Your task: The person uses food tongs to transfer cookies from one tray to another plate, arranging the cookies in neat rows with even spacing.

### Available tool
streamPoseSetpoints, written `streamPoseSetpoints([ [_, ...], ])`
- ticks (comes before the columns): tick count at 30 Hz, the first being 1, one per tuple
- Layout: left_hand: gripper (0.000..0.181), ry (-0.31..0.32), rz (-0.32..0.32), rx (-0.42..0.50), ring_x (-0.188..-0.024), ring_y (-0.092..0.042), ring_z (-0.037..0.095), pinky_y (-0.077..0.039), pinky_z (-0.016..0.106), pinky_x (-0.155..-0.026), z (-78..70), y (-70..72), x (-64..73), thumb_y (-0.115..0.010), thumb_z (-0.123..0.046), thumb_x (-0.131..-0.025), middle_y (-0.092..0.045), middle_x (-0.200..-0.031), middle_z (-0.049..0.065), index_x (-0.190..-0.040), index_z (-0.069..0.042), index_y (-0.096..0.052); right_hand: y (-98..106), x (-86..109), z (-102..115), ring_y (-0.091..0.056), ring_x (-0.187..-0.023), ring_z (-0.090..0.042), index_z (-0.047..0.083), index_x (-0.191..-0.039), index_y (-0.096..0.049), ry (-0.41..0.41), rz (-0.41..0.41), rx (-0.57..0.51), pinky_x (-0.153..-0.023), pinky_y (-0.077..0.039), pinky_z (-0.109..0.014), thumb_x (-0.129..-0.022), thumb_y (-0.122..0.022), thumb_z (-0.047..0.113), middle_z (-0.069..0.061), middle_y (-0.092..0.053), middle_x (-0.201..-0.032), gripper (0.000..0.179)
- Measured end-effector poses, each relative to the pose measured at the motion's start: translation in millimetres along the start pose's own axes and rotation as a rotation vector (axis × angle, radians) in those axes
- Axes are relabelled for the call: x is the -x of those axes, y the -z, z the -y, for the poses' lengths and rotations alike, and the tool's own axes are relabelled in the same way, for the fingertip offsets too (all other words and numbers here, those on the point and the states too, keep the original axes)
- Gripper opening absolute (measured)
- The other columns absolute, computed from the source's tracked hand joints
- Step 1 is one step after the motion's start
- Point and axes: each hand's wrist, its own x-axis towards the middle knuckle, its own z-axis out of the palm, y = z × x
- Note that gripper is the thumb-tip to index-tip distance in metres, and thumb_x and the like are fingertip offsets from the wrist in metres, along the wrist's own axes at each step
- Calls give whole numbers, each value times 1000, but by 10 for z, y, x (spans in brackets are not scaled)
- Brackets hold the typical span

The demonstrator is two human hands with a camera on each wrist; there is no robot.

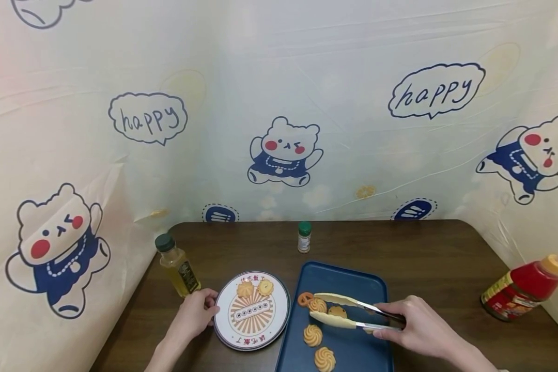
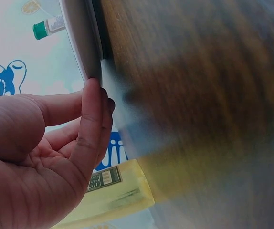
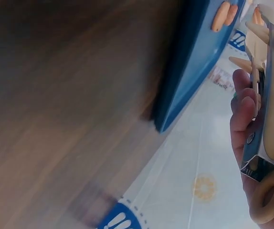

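Observation:
My left hand pinches the left rim of a white plate with an orange sunburst print. Two cookies lie near its far edge, and a second rim shows beneath it. My right hand holds metal tongs with pale tips over a blue baking tray. The tong tips are spread apart, around a swirled cookie and a round cookie; whether they touch either is unclear. A small pretzel lies beside the upper tip. Two more swirled cookies lie nearer me on the tray.
An oil bottle with a dark green cap stands just beyond my left hand. A small green-capped shaker stands at the back of the wooden table. A red squeeze bottle is at the far right. Printed cloth hangs around the table.

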Motion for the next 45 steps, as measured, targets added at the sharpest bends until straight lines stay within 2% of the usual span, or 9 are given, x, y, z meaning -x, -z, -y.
streamPoseSetpoints([
  [7,32,6,-2,-3,-63,-57,15,-52,30,-56,-9,-4,6,-71,1,-89,-54,-83,7,-118,9,-61,-70,-228,53,-40,-46,3,9,-117,-73,72,-20,23,-40,-34,-19,-87,-76,44,19,-49,-59,46],
  [20,31,6,-5,-11,-63,-57,15,-52,30,-56,-20,3,3,-71,1,-89,-54,-83,7,-118,9,-61,-237,-685,195,-48,-50,2,10,-115,-75,129,-16,40,-43,-36,-19,-85,-79,43,21,-65,-76,45],
  [26,31,6,-5,-18,-62,-57,15,-52,30,-55,-21,1,1,-71,1,-89,-54,-82,7,-117,9,-61,-312,-864,300,-39,-44,1,8,-118,-74,117,19,58,-41,-30,-19,-84,-79,41,19,-56,-61,48],
  [35,30,-5,-11,-24,-62,-56,15,-51,30,-55,-19,13,8,-71,1,-89,-54,-81,6,-117,9,-61,-446,-1135,484,-33,-41,-3,9,-120,-73,117,98,46,-42,-26,-20,-85,-78,42,13,-42,-49,49],
  [42,30,-7,-18,-35,-61,-56,15,-51,29,-55,-17,4,6,-72,1,-88,-54,-81,6,-116,8,-62,-578,-1294,591,-36,-42,-2,8,-120,-73,159,132,82,-41,-29,-21,-85,-78,41,18,-52,-55,48],
  [45,30,-8,-17,-37,-61,-56,15,-51,30,-54,-26,3,8,-72,1,-89,-54,-81,6,-116,9,-62,-622,-1345,643,-37,-40,-1,9,-120,-73,168,143,96,-41,-30,-20,-85,-78,41,17,-47,-51,48],
])
